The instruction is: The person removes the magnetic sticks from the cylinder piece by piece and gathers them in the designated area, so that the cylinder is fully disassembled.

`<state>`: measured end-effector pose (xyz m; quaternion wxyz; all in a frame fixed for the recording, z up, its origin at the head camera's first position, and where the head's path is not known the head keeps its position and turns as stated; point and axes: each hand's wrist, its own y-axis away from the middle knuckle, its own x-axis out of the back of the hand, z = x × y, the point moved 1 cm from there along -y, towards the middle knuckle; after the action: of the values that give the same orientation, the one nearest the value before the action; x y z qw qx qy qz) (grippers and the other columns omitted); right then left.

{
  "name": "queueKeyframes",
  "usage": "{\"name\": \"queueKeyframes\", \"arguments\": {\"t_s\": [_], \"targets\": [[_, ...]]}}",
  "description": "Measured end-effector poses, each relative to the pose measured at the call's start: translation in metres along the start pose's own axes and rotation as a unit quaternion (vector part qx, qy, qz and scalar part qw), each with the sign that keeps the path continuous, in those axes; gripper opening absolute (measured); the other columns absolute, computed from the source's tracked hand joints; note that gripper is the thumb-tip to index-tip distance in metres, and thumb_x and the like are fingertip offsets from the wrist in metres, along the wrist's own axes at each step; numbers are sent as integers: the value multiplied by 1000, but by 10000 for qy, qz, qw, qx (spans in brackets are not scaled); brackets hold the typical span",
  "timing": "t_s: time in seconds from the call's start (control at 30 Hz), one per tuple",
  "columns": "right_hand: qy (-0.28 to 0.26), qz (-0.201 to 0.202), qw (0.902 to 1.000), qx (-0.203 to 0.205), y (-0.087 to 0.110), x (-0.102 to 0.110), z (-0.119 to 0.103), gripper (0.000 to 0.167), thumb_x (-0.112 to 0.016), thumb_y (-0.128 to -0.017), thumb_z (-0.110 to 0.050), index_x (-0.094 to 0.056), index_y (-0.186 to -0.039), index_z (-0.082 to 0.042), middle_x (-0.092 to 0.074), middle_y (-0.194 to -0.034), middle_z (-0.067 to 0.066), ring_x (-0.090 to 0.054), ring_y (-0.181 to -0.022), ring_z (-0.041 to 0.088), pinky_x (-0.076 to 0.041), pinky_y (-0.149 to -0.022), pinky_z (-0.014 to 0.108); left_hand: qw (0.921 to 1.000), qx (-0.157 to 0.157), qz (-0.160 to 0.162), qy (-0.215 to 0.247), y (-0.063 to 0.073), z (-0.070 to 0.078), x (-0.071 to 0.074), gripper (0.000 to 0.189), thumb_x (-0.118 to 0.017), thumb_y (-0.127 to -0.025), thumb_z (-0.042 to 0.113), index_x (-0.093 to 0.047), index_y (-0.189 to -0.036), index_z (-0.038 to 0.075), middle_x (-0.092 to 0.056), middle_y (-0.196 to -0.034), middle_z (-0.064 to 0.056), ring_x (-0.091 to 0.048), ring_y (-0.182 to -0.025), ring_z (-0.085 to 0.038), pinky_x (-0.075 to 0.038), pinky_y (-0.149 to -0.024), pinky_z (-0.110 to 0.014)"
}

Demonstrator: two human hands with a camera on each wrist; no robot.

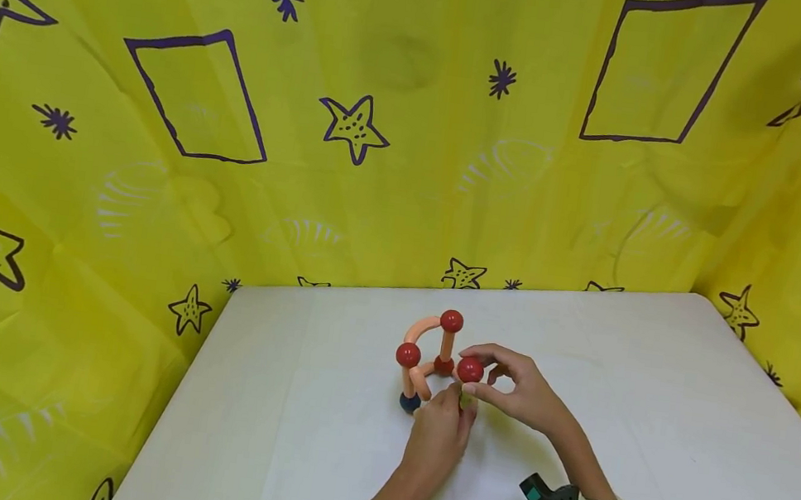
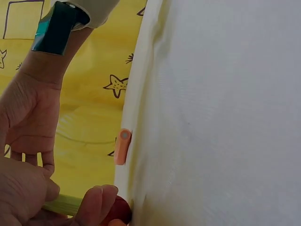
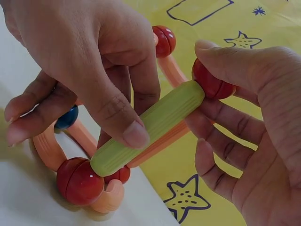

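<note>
A frame of orange sticks [image 1: 447, 346] and balls stands on the white table, with a red ball [image 1: 452, 320] on top, another red ball [image 1: 408, 355] to its left and a dark blue ball [image 1: 409, 403] low down. Thumb and fingers of my left hand [image 1: 438, 434] pinch a ribbed green stick [image 3: 150, 127]. Its lower end meets a red ball [image 3: 80, 181] of the frame. My right hand [image 1: 526, 390] holds a further red ball [image 1: 471, 370] between thumb and fingers, at the stick's upper end. In the left wrist view, an orange stick [image 2: 123, 147] shows a grey dot at one end.
The white table [image 1: 317, 440] runs back to a yellow cloth [image 1: 406, 201] with purple stars and outlined shapes, which also hangs along both sides. A dark device [image 1: 550, 496] is strapped to the right wrist.
</note>
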<state>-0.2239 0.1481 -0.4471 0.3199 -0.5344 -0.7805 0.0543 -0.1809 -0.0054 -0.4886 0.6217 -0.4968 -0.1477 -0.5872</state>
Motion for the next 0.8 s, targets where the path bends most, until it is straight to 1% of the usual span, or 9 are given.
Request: {"name": "queueKeyframes", "arguments": {"t_s": [0.07,0.2,0.4,0.47,0.57,0.63,0.8], "targets": [[-21,10,10000,10,0,0,0,38,-76,-83,-8,-64,-119,-13,-70,-107,3,-60,-90,8,-52,-71,26,10000,45,-57,67,-1,0,0,16,-67,-92,17,-62,-100,4,-62,-73,-2,-55,-57,-7,-39,-51,-12],[-26,-7,10000,-22,0,0,1,38,-76,-84,-8,-64,-119,-13,-70,-109,5,-60,-91,8,-53,-72,27,9998,71,-94,156,-4,0,1,15,-67,-92,17,-62,-99,4,-62,-73,-2,-56,-59,-7,-40,-53,-12],[34,-14,10000,-37,-1,1,0,39,-76,-83,-8,-64,-121,-11,-69,-112,5,-59,-92,7,-52,-73,26,9971,315,-230,656,-9,-2,1,13,-62,-95,16,-61,-96,3,-57,-71,-1,-47,-56,-3,-37,-50,-11],[55,-1,10000,75,-2,1,-1,41,-77,-82,-7,-63,-121,-11,-68,-111,5,-59,-92,8,-52,-72,26,9960,363,-231,779,-10,-2,0,13,-61,-95,16,-61,-94,3,-55,-69,-1,-45,-54,-1,-37,-49,-10],[133,6,9993,344,-1,1,-1,45,-78,-80,-4,-62,-121,-10,-67,-111,8,-59,-93,10,-53,-71,28,9962,341,-143,787,-10,-2,-1,8,-61,-94,13,-61,-89,6,-54,-67,1,-44,-51,3,-35,-47,-9],[203,6,9986,480,-1,1,-2,47,-79,-78,-3,-62,-121,-9,-66,-111,9,-58,-93,10,-53,-70,29,9965,306,-79,775,-9,-2,-2,9,-61,-94,11,-60,-85,8,-54,-66,2,-42,-48,5,-34,-45,-8],[409,43,9975,582,-1,2,-5,46,-80,-77,-4,-63,-120,-9,-67,-109,7,-59,-93,9,-55,-70,29,9968,198,16,776,-8,-3,-2,12,-62,-94,12,-59,-83,10,-55,-65,2,-40,-44,8,-32,-43,-6]]}}
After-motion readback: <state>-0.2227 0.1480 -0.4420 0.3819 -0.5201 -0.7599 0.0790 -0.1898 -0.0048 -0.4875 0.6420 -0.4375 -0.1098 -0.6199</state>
